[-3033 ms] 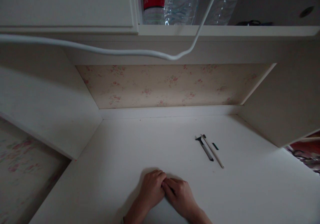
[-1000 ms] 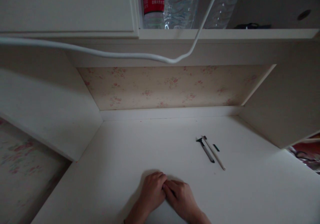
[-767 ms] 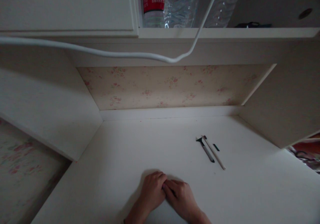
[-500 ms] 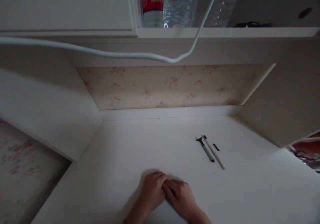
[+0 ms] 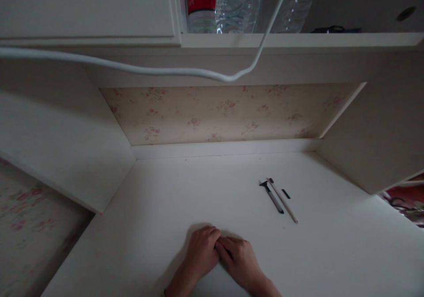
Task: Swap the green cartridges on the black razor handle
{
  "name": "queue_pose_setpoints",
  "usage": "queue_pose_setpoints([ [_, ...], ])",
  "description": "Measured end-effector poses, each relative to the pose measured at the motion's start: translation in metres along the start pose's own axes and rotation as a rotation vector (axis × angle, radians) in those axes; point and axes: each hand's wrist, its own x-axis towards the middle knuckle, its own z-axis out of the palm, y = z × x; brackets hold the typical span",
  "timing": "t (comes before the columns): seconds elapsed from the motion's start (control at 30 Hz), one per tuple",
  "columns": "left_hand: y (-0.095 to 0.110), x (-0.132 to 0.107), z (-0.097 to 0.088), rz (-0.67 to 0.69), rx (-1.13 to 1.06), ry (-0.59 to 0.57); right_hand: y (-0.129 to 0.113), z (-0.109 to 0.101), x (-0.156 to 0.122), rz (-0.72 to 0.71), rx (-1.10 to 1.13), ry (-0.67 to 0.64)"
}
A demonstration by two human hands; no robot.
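My left hand (image 5: 201, 253) and my right hand (image 5: 241, 261) lie side by side on the white desk top (image 5: 159, 199) near its front edge, knuckles up. Their curled fingers press together and touch each other. A thin dark sliver shows between them, but I cannot make out what it is. A dark pen (image 5: 273, 197) and a pale thin stick (image 5: 285, 199) lie side by side to the right and farther back, well apart from both hands. A small dark piece (image 5: 285, 194) lies just right of them.
A flowered back panel (image 5: 218, 113) closes the desk recess, with white side walls left and right. A white cable (image 5: 149, 70) hangs across above. Water bottles (image 5: 232, 5) stand on the upper shelf. A flowered surface (image 5: 26, 217) lies at the lower left.
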Motion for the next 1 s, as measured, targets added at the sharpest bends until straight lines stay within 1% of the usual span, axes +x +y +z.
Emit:
queue_pose_setpoints([
  [0.17, -0.0008, -0.0003, 0.001, 0.005, 0.003, -0.001, 0.0001, -0.0002, 0.0003, -0.004, -0.017, -0.003],
  [0.5, -0.0021, 0.0, 0.0046, 0.01, -0.013, 0.039, -0.0029, -0.003, 0.0014, 0.001, 0.0, -0.012],
  [1.0, -0.0022, -0.0004, 0.0043, 0.012, -0.04, 0.037, -0.0012, -0.0014, 0.0006, 0.0, -0.002, 0.0],
])
